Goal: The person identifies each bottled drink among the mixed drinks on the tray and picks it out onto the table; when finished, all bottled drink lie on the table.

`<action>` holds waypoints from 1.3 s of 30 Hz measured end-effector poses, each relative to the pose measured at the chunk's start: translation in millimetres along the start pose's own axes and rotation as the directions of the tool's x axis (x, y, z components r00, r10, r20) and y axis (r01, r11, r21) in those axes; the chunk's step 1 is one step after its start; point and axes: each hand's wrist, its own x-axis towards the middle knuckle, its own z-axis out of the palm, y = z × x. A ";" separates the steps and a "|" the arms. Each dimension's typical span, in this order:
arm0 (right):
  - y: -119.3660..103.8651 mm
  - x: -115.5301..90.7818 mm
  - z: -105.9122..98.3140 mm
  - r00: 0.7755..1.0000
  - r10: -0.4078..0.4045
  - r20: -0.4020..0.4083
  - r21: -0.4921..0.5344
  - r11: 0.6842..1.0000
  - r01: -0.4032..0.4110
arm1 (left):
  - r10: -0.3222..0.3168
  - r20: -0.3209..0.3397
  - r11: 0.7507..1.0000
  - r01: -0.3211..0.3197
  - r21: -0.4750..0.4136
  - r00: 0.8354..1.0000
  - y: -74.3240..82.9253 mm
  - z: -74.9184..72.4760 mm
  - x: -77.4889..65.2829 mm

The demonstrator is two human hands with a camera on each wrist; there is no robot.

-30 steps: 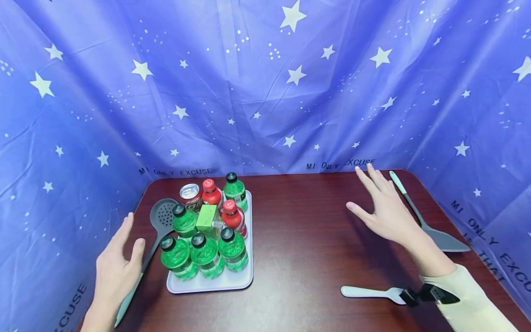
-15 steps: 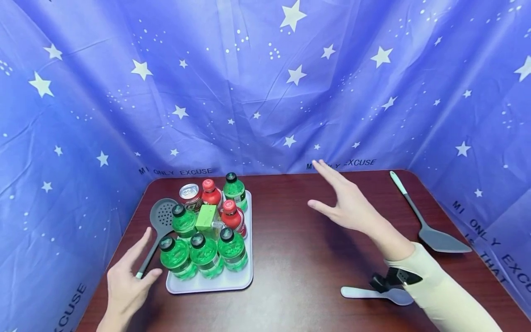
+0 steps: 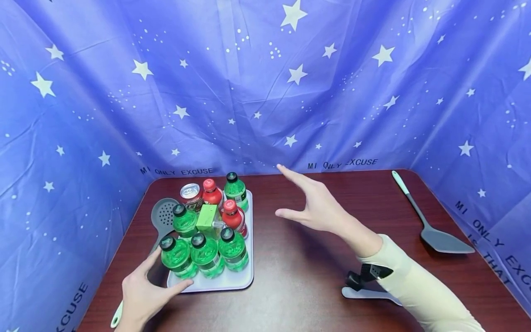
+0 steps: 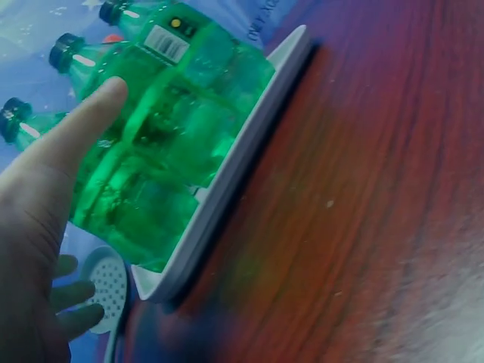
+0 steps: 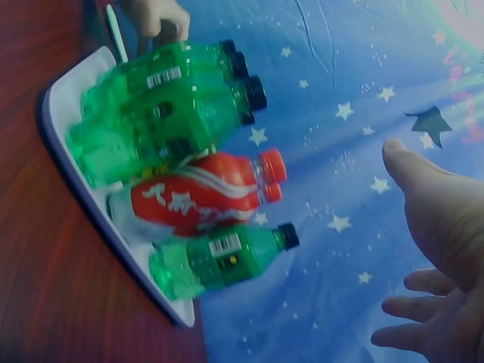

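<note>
A white tray (image 3: 250,272) on the left of the table carries several green soda bottles (image 3: 205,258) with black caps, two red-capped Coca-Cola bottles (image 3: 234,217), a dark red can (image 3: 191,196) and a small green-topped box (image 3: 208,216). My left hand (image 3: 143,293) is at the tray's near left corner, thumb and fingers spread on either side of the corner bottle (image 3: 177,258); contact cannot be made out. My right hand (image 3: 321,205) hangs above the table right of the tray, fingers extended, holding nothing.
Left of the tray lies a grey slotted skimmer (image 3: 163,214), its handle partly behind my left hand. A grey turner (image 3: 445,240) rests at the right edge. A pale spoon (image 3: 361,292) lies under my right forearm. Starry blue cloth (image 3: 265,92) surrounds the table (image 3: 298,276).
My left hand has moved right and in to the tray's near corner. My right hand has swept left from beside the turner toward the tray. The tray and bottles have stayed put.
</note>
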 end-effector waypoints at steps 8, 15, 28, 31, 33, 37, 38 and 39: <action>-14.7 5.9 23.3 0.998 -0.056 0.029 0.157 0.986 0.050 | 0.003 0.084 0.997 -0.010 0.076 0.996 -3.2 10.2 -6.9; -30.8 12.1 44.8 0.988 -0.143 0.056 0.149 0.980 0.134 | -0.026 0.177 0.991 0.002 0.136 0.984 -3.0 15.8 -8.6; -47.1 14.3 74.7 0.984 -0.165 0.072 0.108 0.982 0.157 | -0.031 0.256 0.981 -0.020 0.193 0.966 -1.6 16.8 -7.9; -48.8 15.0 80.5 0.981 -0.171 0.088 0.089 0.983 0.163 | -0.017 0.262 0.975 -0.042 0.217 0.965 -2.9 17.0 -7.3; -49.1 15.5 84.8 0.978 -0.181 0.103 0.071 0.982 0.174 | -0.014 0.269 0.971 -0.052 0.235 0.963 -3.1 16.5 -6.4; -50.5 15.8 92.6 0.971 -0.204 0.122 0.067 0.978 0.197 | -0.029 0.302 0.964 -0.053 0.261 0.953 -1.5 14.9 -3.9; -51.0 15.6 94.5 0.970 -0.207 0.128 0.070 0.977 0.199 | -0.031 0.304 0.963 -0.053 0.264 0.952 -1.1 14.6 -3.7; -51.9 15.5 96.3 0.969 -0.206 0.137 0.073 0.977 0.198 | -0.030 0.307 0.964 -0.054 0.262 0.951 -0.9 14.1 -3.8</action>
